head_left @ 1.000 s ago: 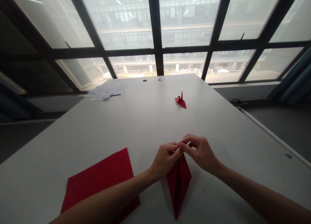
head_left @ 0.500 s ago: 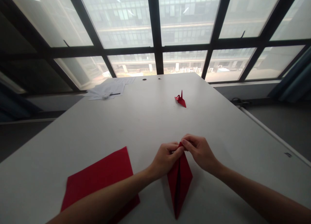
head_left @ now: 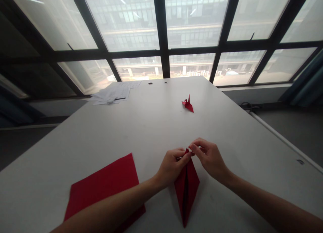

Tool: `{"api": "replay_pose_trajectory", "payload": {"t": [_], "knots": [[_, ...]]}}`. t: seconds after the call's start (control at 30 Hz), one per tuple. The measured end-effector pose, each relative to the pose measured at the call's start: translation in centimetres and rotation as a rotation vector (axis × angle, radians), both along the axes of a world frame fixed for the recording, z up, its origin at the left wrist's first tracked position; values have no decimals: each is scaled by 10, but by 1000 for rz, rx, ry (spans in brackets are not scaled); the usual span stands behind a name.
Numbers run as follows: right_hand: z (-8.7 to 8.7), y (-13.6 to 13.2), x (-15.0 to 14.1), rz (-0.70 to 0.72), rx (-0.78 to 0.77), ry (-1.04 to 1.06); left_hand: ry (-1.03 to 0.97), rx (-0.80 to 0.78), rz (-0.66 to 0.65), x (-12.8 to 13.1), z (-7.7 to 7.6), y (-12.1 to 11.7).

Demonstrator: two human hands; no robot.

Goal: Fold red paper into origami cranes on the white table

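A long diamond of folded red paper [head_left: 193, 179] points away from me, with a dark slit running down its middle. My left hand [head_left: 174, 165] pinches its upper part, thumb on top and fingers curled behind. At the far tip, which shows small split points, my right hand [head_left: 209, 157] has its thumb and fingers closed at the paper's right edge; the exact contact is partly hidden. A finished red paper crane [head_left: 188, 105] stands farther off on the table. Flat red paper [head_left: 106, 179] lies to the left, partly covered by my left forearm.
The white table [head_left: 151, 125] stretches toward the large windows. At its far left lie loose white sheets [head_left: 113, 91] with a dark pen [head_left: 119, 98] and a crumpled white bit on them. Two small dark spots mark the table's far end.
My right thumb and fingers have shifted slightly right at the tip, uncovering its split points. My left hand keeps its pinch. The crane and the flat paper stay put.
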State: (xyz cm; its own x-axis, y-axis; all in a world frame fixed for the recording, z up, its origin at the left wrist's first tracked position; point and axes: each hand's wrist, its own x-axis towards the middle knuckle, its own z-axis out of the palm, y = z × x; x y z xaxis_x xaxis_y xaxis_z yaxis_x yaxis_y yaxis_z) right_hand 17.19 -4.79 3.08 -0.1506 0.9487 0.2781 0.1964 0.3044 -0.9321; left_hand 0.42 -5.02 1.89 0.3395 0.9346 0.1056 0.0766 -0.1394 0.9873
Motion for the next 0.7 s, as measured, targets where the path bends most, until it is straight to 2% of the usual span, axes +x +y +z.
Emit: {"api": "replay_pose_trajectory", "payload": {"t": [0.1, 0.23, 0.4, 0.6, 0.7], "knots": [[0, 1, 3, -18, -11, -30, -15, -11, 19, 0, 0, 0], [0, -1, 3, -79, 4, -61, -155, -144, 56, -1, 1, 2], [-5, -5, -1, 17, -90, -104, -326, -301, 19, -1, 1, 5], [-9, -1, 0, -15, -39, -113, -348, -296, 105, -3, -1, 6], [-9, 1, 1, -31, 4, -134, -373, -336, 70, -3, -2, 5]]}}
